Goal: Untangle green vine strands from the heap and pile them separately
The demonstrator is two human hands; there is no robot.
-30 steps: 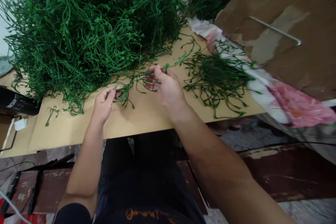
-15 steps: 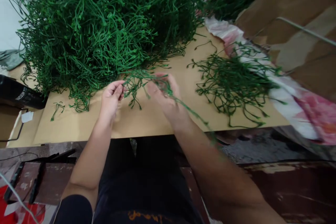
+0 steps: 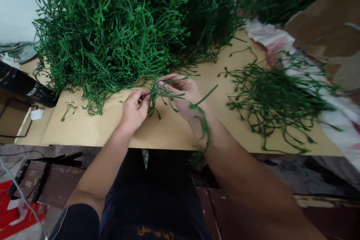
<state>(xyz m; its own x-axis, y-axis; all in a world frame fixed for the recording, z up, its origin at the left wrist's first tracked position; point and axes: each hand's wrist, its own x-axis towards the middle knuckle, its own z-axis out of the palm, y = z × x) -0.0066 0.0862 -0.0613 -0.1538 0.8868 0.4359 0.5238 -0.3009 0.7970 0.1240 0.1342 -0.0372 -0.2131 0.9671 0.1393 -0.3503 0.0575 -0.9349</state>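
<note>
Between my hands is a small tangle of green artificial plant stems (image 3: 155,93), thin and branching with little tips. My left hand (image 3: 136,107) pinches its left side between thumb and fingers. My right hand (image 3: 182,92) has its fingers closed on the other side, and a loose stem (image 3: 206,127) hangs across my right wrist. Just beyond rises a big heap of the same green stems (image 3: 118,37). On the right lies a smaller, flatter pile of stems (image 3: 275,97), apart from my right hand.
Brown cardboard (image 3: 92,131) covers the table. A black cylinder marked VACUUM (image 3: 25,84) lies at the left, near a small stray sprig (image 3: 67,110). White and pink plastic sheeting (image 3: 281,41) and a cardboard box (image 3: 323,18) stand at the right.
My hands have come closer together around the tangle of stems. The right-hand fingers have closed in on it. The whole view has shifted slightly.
</note>
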